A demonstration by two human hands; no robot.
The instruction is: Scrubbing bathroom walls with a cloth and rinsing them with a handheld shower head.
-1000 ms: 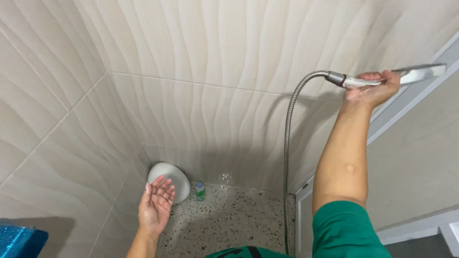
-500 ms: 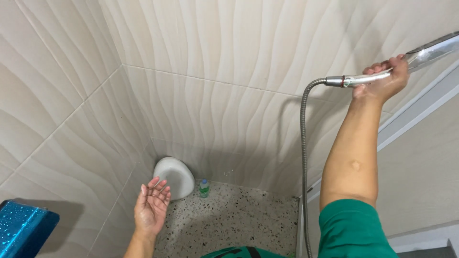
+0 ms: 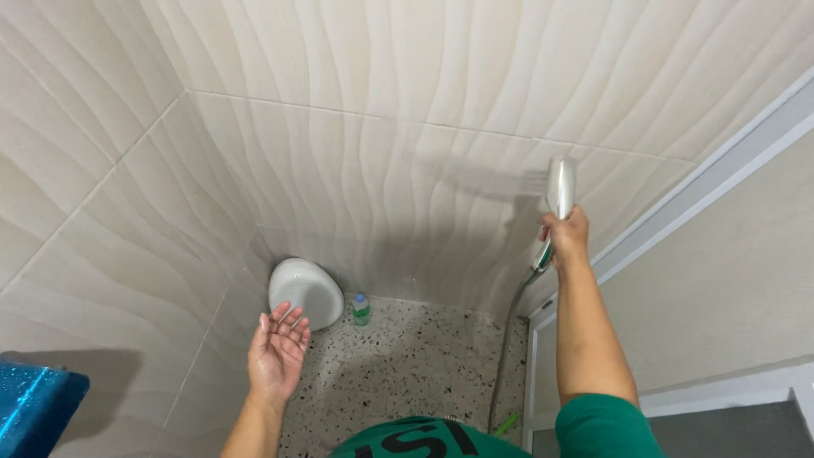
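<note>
While right hand (image 3: 566, 236) grips shower head (image 3: 558, 193), fingers (image 3: 551, 222) wrapping handle, left hand (image 3: 276, 352) empty

Speckled terrazzo floor (image 3: 407, 373) — white basin (image 3: 303, 290) and small bottle (image 3: 361, 309) on it.

One package shows: a small clear plastic bottle (image 3: 361, 309) with a green label and pale cap, upright on the speckled floor (image 3: 407, 365), at three o'clock from the white corner seat (image 3: 303, 291).
</note>
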